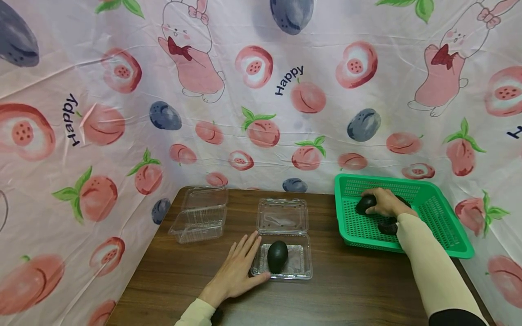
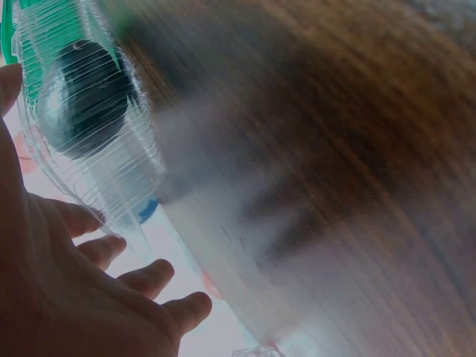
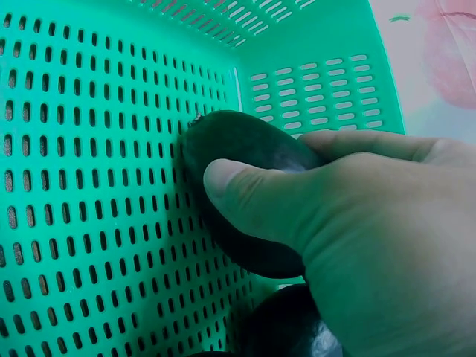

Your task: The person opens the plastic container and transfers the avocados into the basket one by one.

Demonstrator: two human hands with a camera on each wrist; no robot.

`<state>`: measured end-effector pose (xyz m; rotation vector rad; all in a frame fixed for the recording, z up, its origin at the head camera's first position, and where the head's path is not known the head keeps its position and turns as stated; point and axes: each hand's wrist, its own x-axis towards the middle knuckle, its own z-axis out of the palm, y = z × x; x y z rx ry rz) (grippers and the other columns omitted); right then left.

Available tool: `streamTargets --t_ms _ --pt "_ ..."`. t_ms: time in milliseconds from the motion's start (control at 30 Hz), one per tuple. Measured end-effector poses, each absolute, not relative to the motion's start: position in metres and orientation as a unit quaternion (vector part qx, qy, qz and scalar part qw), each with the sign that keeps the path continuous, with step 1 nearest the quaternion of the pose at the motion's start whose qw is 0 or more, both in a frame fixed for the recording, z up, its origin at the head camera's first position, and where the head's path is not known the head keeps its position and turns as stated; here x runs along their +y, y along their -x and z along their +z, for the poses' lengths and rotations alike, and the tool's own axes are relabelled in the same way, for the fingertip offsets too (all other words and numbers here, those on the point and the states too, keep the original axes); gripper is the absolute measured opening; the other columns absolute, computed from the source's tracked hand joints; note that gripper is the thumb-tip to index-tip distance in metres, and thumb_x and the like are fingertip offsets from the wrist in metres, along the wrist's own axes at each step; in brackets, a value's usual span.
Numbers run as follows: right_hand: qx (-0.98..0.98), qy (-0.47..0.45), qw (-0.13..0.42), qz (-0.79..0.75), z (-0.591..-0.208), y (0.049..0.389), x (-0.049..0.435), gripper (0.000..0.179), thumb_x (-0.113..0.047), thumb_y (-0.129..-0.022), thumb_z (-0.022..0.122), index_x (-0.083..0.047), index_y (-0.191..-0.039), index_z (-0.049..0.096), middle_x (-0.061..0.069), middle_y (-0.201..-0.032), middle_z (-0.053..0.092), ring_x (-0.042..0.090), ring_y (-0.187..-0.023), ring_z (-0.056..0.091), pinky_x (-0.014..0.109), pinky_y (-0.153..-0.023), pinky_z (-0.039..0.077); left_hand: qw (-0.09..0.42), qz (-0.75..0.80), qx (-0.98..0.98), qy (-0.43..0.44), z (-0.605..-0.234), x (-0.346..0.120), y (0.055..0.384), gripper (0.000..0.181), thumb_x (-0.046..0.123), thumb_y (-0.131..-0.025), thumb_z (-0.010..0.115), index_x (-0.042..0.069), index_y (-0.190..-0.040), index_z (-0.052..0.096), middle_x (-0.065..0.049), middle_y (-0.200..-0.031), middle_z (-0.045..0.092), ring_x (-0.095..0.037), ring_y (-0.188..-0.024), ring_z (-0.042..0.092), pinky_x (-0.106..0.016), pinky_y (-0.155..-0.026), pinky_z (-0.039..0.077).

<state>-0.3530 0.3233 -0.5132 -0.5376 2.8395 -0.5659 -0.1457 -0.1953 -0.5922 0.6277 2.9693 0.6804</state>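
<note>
My right hand (image 1: 385, 202) reaches into the green basket (image 1: 442, 226) and grips a dark avocado (image 3: 253, 141), thumb across one side and fingers round the other. Another avocado (image 3: 290, 323) lies just below it in the right wrist view. On the table, a clear plastic clamshell box (image 1: 299, 260) lies with its lid (image 1: 282, 215) folded back. Inside that box sits one dark avocado (image 1: 277, 256). Along its left side rests my left hand (image 1: 235, 272), fingers extended and thumb by the near left corner; no object is held in it.
A second clear clamshell box (image 1: 201, 224) stands with its lid raised at the table's back left. The wooden table (image 1: 326, 299) ends against a fruit-printed cloth (image 1: 244, 113) at the back and sides. The basket's raised rim surrounds the right hand's work.
</note>
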Motion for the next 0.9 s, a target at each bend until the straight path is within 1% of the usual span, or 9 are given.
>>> streamTargets --t_ms 133,233,433,467,667,833,900 --pt "0.960 0.187 0.094 -0.185 -0.513 0.353 0.324 0.059 -0.013 -0.095 0.091 0.000 -0.148 0.070 0.040 -0.153 0.061 0.068 -0.140 0.054 0.081 -0.107 0.051 0.016 0.217 0.955 -0.202 -0.593 -0.195 0.146 0.109 0.076 -0.103 0.065 0.012 -0.182 0.024 -0.008 -0.193 0.015 -0.048 -0.176 0.020 -0.080 -0.136 0.024" --pt "0.960 0.189 0.086 -0.187 -0.516 0.354 0.325 0.059 -0.017 -0.093 0.093 -0.003 -0.147 0.071 0.039 -0.152 0.062 0.067 -0.140 0.055 0.082 -0.108 0.050 0.017 0.219 0.955 -0.202 -0.592 -0.196 0.146 0.109 0.077 -0.103 0.064 0.013 -0.182 0.023 -0.008 -0.193 0.016 -0.048 -0.176 0.020 -0.080 -0.136 0.023" --pt "0.959 0.190 0.083 -0.194 -0.516 0.355 0.326 0.062 -0.017 -0.092 0.094 -0.003 -0.148 0.071 0.040 -0.153 0.061 0.068 -0.142 0.053 0.083 -0.109 0.049 0.014 0.217 0.954 -0.205 -0.592 -0.196 0.146 0.110 0.077 -0.103 0.064 0.012 -0.182 0.024 -0.009 -0.192 0.016 -0.048 -0.176 0.020 -0.079 -0.137 0.023" --pt "0.958 0.192 0.085 -0.194 -0.517 0.355 0.327 0.063 -0.019 -0.093 0.094 -0.002 -0.148 0.070 0.041 -0.154 0.060 0.068 -0.141 0.052 0.083 -0.108 0.049 0.014 0.217 0.954 -0.205 -0.592 -0.196 0.146 0.110 0.077 -0.103 0.064 0.012 -0.182 0.023 -0.008 -0.192 0.016 -0.047 -0.176 0.020 -0.079 -0.137 0.023" --pt "0.958 0.180 0.080 -0.210 -0.523 0.356 0.329 0.074 -0.032 -0.091 0.097 -0.003 -0.153 0.067 0.036 -0.157 0.060 0.063 -0.144 0.054 0.080 -0.111 0.051 0.014 0.222 0.953 -0.205 -0.591 -0.196 0.146 0.110 0.077 -0.102 0.064 0.012 -0.181 0.024 -0.009 -0.192 0.017 -0.048 -0.176 0.021 -0.079 -0.136 0.023" --pt "0.955 0.192 0.082 -0.213 -0.515 0.348 0.324 0.082 -0.035 -0.093 0.094 0.004 -0.158 0.060 0.042 -0.162 0.052 0.069 -0.149 0.045 0.085 -0.114 0.045 0.016 0.225 0.952 -0.206 -0.591 -0.197 0.146 0.110 0.078 -0.102 0.064 0.013 -0.182 0.023 -0.008 -0.192 0.016 -0.048 -0.176 0.020 -0.079 -0.136 0.022" --pt "0.955 0.190 0.087 -0.211 -0.512 0.345 0.321 0.084 -0.034 -0.095 0.092 0.006 -0.160 0.057 0.042 -0.165 0.049 0.069 -0.152 0.042 0.086 -0.116 0.042 0.017 0.224 0.952 -0.206 -0.591 -0.198 0.145 0.110 0.078 -0.103 0.063 0.013 -0.182 0.023 -0.009 -0.192 0.016 -0.048 -0.176 0.020 -0.080 -0.136 0.023"
